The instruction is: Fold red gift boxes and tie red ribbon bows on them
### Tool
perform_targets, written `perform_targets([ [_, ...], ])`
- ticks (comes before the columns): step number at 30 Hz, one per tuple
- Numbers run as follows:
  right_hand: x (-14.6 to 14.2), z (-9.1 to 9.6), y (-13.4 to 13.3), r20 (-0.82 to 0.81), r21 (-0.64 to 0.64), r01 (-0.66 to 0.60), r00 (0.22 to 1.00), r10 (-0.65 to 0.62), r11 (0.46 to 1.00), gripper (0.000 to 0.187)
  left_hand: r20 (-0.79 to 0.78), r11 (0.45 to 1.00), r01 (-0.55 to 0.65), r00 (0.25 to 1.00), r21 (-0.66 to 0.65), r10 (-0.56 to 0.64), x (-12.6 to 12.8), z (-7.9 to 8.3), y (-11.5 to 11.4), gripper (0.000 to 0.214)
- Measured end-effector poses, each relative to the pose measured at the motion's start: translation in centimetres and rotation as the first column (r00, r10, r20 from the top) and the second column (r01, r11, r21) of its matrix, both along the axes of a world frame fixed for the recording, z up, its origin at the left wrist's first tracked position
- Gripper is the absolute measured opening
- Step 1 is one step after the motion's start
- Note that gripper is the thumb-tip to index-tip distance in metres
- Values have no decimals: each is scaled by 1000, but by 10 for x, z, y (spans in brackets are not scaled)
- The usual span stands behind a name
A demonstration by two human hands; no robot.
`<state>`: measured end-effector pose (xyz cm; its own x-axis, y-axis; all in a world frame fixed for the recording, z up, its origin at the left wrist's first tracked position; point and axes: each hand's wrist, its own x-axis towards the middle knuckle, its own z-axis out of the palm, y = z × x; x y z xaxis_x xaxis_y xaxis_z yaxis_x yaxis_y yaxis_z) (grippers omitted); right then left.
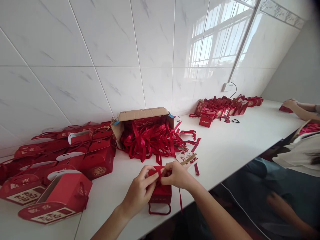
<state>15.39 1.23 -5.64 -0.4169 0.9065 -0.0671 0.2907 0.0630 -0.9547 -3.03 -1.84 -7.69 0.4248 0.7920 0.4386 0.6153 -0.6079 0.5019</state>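
To the left of the grip, well apart from it, lies a heap of folded red gift boxes (75,160), too overlapped to count surely, a dozen or more at a guess. The left hand (140,192) is closed, thumb and fingertips pinching the top edge of the one small red box (160,194), which stands on the white table (237,143) near its front edge, between the two hands. Behind the grip one cardboard carton (143,115) lies on its side, spilling red ribbons (150,141) past counting. The right hand (176,175) is closed too, fingers curled onto the box top and nipping a ribbon strand (180,200) that hangs below it. The box looks like light, thin card, easily creased, so best held at its folded top edges; the strand looks limp and slippery, wanting a firm pinch. Farther right sit a second pile of red boxes (225,108), one black loop (235,121) and a co-worker's hand (290,104)
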Motion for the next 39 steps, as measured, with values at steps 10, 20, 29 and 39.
perform_targets([
  [10,6,12,13,111,-35,-96,989,100,995,2,203,999,45,978,4,-45,-3,-1,17,23],
  [20,13,5,-3,144,135,-4,989,-16,991,6,155,977,26,988,-212,7,-18,14,13,16],
  [29,29,-11,-9,207,265,52,972,-109,963,8,285,905,78,957,-419,49,-32,17,15,11],
  [39,20,-23,-14,90,406,154,974,-207,901,7,340,860,182,940,-476,-11,-28,11,10,23],
])
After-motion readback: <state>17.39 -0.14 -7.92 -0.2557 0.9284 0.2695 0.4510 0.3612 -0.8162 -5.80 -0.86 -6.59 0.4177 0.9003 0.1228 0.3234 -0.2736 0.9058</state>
